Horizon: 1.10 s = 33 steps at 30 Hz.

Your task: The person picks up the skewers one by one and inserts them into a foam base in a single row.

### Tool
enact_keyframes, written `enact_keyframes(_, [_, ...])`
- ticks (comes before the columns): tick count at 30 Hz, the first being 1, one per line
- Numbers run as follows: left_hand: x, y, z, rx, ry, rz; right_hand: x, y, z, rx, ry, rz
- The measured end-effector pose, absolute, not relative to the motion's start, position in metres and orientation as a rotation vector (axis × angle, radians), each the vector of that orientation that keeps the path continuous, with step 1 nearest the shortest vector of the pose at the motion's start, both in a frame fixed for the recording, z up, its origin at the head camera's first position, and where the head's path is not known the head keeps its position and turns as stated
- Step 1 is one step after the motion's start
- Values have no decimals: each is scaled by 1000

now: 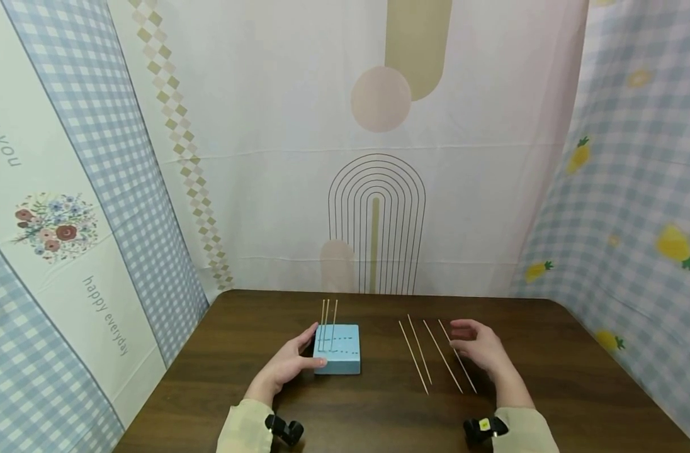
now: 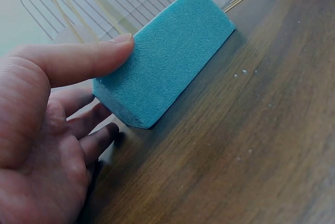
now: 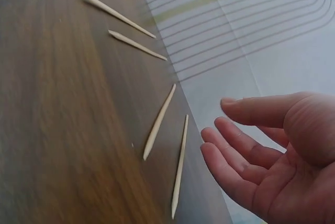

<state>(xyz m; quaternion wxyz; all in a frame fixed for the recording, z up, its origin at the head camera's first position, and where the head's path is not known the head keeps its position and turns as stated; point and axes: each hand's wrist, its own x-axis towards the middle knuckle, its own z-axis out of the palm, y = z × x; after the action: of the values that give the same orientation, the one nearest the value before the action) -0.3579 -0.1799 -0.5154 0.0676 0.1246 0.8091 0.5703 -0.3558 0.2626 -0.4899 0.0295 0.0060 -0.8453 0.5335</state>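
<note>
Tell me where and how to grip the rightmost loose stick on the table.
The rightmost stick is probably best pinched near mid-length, from above and the right, across its thin width. It is slim and straight, lying flat on the tabletop; another stick lies to its left, while the right hand is beside it on the right.

A matt, finely grained, foam-like surface is presented by the blue block [image 1: 345, 353] held by the left hand [image 1: 290, 363]. Pale, uncoated-looking wood, smooth and matt, is seen in the upright sticks [image 1: 334, 325] beside that hand and in the loose sticks [image 1: 443, 357] near the right hand [image 1: 481, 347]. Below both hands, the tabletop [image 1: 379, 415] is finished in dark wood grain with a soft sheen. Beyond them, matt, lightly creased cloth [image 1: 277, 207] is hung. Both wrists are covered by matt cloth sleeves [image 1: 246, 431].
</note>
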Motion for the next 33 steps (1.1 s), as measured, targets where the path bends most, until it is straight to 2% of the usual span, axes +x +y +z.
enact_keyframes(11, [-360, -181, -518, 388, 2447, 1681, -352, 278, -494, -7, -2721, 1609])
enact_keyframes(24, [-358, -181, -516, 383, 2438, 1707, -351, 276, -495, 24, -2754, 1610])
enact_keyframes(33, [-362, -181, -519, 395, 2432, 1698, -357, 276, -499, -53, -2758, 1565])
